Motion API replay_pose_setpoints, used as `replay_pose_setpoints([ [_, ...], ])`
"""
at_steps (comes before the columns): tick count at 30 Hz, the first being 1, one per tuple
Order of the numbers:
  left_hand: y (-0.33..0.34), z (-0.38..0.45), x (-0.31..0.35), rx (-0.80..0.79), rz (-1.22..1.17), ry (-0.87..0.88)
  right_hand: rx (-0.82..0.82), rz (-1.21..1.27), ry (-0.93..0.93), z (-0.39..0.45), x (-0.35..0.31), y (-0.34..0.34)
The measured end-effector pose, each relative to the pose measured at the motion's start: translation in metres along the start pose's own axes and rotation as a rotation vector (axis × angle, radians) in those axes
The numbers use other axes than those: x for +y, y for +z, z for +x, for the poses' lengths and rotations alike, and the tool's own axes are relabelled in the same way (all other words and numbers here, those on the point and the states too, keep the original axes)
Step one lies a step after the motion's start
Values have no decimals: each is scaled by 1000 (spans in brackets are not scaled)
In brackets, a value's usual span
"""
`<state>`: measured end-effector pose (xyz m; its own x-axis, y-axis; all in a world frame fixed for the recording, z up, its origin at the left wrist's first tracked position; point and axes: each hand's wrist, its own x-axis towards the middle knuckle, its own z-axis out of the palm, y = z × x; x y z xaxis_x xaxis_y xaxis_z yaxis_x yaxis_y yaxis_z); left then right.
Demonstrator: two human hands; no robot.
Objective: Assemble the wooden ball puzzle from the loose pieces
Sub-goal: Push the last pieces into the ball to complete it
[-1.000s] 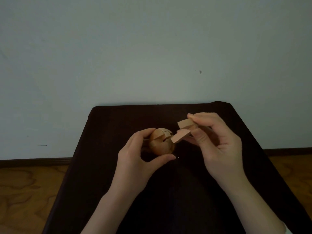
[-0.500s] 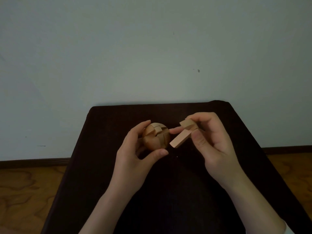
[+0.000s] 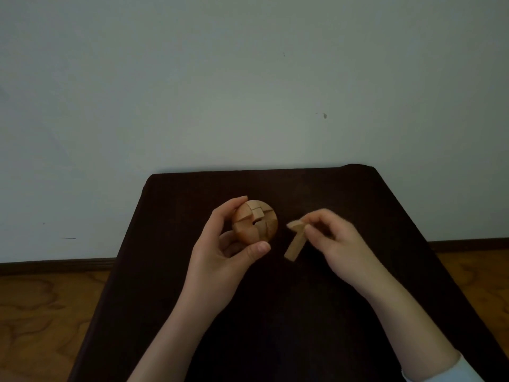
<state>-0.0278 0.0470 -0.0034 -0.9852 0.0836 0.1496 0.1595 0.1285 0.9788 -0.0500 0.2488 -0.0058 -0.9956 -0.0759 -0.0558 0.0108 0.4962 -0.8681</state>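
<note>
Dark table [image 3: 344, 194], left hand [image 3: 217, 252] gripping ball [image 3: 254, 220], right hand [image 3: 338, 244] pinching piece [image 3: 296, 242]

No legible text, labels, brands, numbers or signs in the head view. Checked: wooden ball [image 3: 254, 221], loose wooden piece [image 3: 295, 241], dark surface [image 3: 275, 312], wall [image 3: 248, 78]. All bare. One small dark mark on the wall at 1 o'clock from the ball; a speck, not a character.
</note>
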Motion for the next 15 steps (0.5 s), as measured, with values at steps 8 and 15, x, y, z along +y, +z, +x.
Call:
replay_pose_setpoints([
  [8, -1, 1, -2, -2, 61, 17, -82, -185, 117, 6, 5, 4],
  [15, -2, 1, -4, -6, 110, 31, -62, -363, 114, 2, 5, 9],
])
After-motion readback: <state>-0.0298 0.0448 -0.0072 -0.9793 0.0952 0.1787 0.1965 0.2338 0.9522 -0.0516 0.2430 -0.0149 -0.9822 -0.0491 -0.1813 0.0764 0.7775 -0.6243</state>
